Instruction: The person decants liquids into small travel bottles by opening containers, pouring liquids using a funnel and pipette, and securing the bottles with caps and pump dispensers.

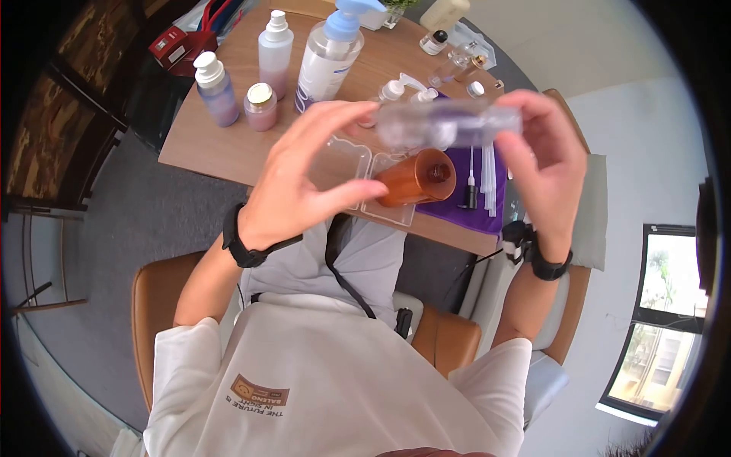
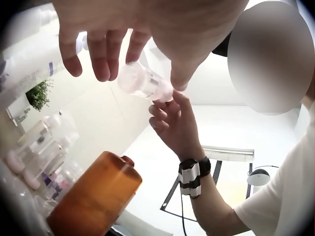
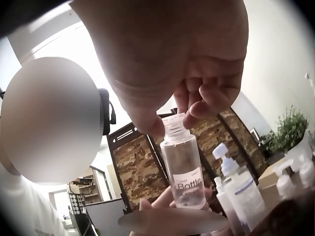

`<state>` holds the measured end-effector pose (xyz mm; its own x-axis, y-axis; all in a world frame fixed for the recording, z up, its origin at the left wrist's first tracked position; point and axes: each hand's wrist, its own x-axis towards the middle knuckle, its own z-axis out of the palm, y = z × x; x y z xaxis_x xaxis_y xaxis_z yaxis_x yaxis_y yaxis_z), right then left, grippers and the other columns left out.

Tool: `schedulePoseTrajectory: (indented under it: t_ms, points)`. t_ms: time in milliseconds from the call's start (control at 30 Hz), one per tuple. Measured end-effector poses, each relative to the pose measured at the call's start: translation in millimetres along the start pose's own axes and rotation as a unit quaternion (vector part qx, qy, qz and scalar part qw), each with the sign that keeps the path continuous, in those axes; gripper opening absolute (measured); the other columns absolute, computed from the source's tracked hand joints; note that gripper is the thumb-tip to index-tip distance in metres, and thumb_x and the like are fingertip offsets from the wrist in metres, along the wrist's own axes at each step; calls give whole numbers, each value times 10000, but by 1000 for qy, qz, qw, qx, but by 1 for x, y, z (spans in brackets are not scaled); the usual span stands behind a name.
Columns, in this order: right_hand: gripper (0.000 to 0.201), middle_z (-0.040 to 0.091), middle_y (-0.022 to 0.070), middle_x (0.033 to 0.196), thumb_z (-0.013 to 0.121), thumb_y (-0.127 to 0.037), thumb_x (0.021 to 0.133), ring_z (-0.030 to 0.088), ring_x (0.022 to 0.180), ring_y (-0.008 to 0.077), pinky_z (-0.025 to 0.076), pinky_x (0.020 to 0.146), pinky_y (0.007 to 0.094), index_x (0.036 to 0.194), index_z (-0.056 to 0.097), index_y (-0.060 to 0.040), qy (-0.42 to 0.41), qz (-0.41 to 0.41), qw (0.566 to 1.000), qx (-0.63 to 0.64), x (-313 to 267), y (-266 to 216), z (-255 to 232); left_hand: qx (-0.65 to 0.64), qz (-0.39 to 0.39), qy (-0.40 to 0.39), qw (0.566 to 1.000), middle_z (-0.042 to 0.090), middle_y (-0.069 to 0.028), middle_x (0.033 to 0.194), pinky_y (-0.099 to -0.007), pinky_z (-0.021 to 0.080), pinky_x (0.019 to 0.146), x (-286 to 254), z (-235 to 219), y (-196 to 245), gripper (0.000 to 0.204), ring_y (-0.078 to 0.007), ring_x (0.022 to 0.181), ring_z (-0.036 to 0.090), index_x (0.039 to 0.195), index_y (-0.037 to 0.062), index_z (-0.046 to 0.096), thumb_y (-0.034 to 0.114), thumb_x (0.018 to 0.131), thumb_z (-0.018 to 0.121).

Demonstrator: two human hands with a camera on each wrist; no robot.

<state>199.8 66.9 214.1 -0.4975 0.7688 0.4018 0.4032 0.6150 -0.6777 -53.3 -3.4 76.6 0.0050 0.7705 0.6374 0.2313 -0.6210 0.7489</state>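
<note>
A clear bottle (image 1: 449, 126), blurred in the head view, is held sideways above the table by my right hand (image 1: 544, 152). In the right wrist view, thumb and fingers of that hand (image 3: 182, 59) pinch the open threaded neck of the labelled bottle (image 3: 184, 162). My left hand (image 1: 293, 171) is spread at the bottle's base end, thumb apart from the fingers. From the left wrist, the left hand's fingers (image 2: 101, 54) hang around the bottle's base (image 2: 132, 78); whether they touch it I cannot tell. Beneath the hands is an amber bottle (image 1: 407, 179).
Pump bottles (image 1: 327, 65) and a small jar (image 1: 260, 107) stand on the table (image 1: 194, 148) at the left. A clear tray (image 1: 350, 156) lies near the front edge. On the purple cloth (image 1: 487, 217) are a black pump (image 1: 471, 196) and clear tubes. Small bottles stand at the back right.
</note>
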Motion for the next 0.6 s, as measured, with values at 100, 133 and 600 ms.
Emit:
schedulePoseTrajectory:
  t_ms: [100,133,600]
  points:
    - [252,685,-1,1015,731,-101,980,616,916,54,494,829,213,1197,679,16,66,-4,998,0,10,7,-19,7,-32,58,998,662,-137,1292,-379,509,1014,-13,-4,-22,628,-235,1114,649,1398,20,619,128,828,860]
    - [259,685,0,1017,735,-111,980,614,912,55,492,822,212,1200,680,15,72,8,997,-16,12,12,-25,10,-43,85,995,664,-131,1284,-371,518,995,-19,-4,-31,596,-227,1094,655,1381,32,636,114,834,857]
    - [383,667,58,783,805,-338,911,612,689,149,521,665,304,1099,742,-10,-3,54,974,-220,34,120,-14,-80,-217,95,968,701,-44,1028,-278,520,884,-62,4,-91,330,-116,932,650,1309,-20,645,22,986,700]
